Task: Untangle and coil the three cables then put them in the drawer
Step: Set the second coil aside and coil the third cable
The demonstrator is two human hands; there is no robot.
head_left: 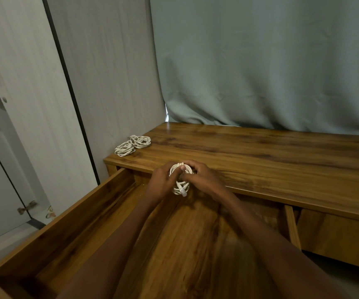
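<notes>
A coiled white cable (pixel 180 180) sits between both hands, just over the back of the open wooden drawer (pixel 66 223). My left hand (pixel 161 180) grips its left side and my right hand (pixel 202 178) holds its right side, thumb on top. A white connector end sticks out at the coil's bottom. Two more coiled white cables lie on the far left corner of the wooden desk top (pixel 260 152): one coil (pixel 125 148) nearer the edge, the other coil (pixel 141 141) touching it just behind.
A grey-green curtain (pixel 260 61) hangs behind the desk. Pale wardrobe panels (pixel 101 72) stand at the left, close beside the drawer. A closed drawer front (pixel 335 238) is at the right under the desk top.
</notes>
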